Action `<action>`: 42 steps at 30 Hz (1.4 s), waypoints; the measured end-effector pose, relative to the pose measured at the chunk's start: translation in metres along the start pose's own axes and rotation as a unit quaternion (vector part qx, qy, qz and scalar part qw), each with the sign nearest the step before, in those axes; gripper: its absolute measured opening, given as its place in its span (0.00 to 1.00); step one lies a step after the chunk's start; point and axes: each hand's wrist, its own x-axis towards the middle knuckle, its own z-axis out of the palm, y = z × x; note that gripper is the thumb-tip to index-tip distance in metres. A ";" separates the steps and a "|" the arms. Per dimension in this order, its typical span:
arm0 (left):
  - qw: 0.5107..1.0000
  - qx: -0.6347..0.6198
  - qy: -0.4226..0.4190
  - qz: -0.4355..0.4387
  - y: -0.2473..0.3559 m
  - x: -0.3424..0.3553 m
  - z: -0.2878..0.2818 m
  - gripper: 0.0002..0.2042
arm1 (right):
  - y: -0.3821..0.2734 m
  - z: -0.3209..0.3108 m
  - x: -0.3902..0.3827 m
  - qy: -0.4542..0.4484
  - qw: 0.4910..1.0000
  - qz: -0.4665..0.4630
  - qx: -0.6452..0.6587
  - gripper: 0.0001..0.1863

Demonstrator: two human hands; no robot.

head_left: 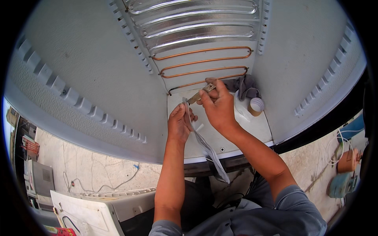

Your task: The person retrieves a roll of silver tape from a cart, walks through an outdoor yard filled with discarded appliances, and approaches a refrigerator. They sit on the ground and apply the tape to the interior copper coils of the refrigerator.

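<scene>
Inside an open white refrigerator cabinet (82, 59), both my hands work close together above its bottom. My left hand (181, 124) pinches the upper end of a long silvery-grey strip (207, 147), which hangs down over the cabinet's front edge. My right hand (219, 108) is closed round a flat, knife-like tool (200, 94); its tip meets the strip beside my left fingers. Behind them, a bent copper tube (204, 71) runs in loops along the back wall. Higher up, shiny foil (197, 29) covers similar loops.
A dark grey rag (247, 85) and a tan cylinder with a striped white top (256, 106) lie at the back right inside. Notched shelf supports (78, 101) line the walls. Outside are a cable (106, 187), a white panel (84, 212) and a teal gas cylinder (341, 185).
</scene>
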 end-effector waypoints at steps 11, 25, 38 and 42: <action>0.991 0.115 0.044 0.044 -0.001 -0.003 0.015 0.15 | 0.010 0.000 -0.012 0.061 0.998 -0.014 -0.029 0.17; 0.986 0.121 0.087 0.079 -0.006 -0.001 0.017 0.11 | 0.000 -0.034 -0.016 -0.123 0.968 0.212 -0.055 0.17; 0.982 0.190 0.004 -0.025 -0.003 -0.005 0.018 0.14 | 0.001 -0.049 -0.005 -0.211 0.946 0.231 -0.086 0.21; 0.984 0.172 -0.007 -0.045 -0.006 -0.006 0.016 0.16 | 0.003 -0.047 -0.005 -0.170 0.957 0.219 -0.080 0.22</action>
